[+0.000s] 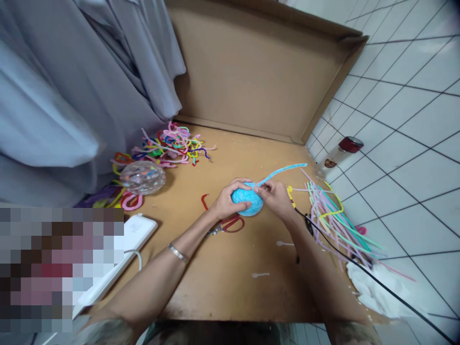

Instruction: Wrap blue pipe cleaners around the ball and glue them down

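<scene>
My left hand (230, 199) is wrapped round the left side of a rounded ball (247, 201) covered in coils of blue pipe cleaner. At the ball's upper right, my right hand (275, 196) pinches a light-blue pipe cleaner (282, 170) close to where it meets the ball. Its free end sticks out to the upper right. Beneath my left wrist lies a pair of scissors (233, 224) with red handles, its blades partly hidden. A short red piece (204, 202) lies beside that wrist. Just past my right hand is a yellow glue gun (290, 195), partly covered.
Cut pipe cleaners (176, 143) pile at the back left, behind a clear faceted bowl (143, 177). Long pipe cleaners (334, 220) lie at right near a red-capped bottle (339, 155). A black cable (377, 280) crosses the right side. A white power strip (138, 230) sits left; cardboard (251, 72) stands behind.
</scene>
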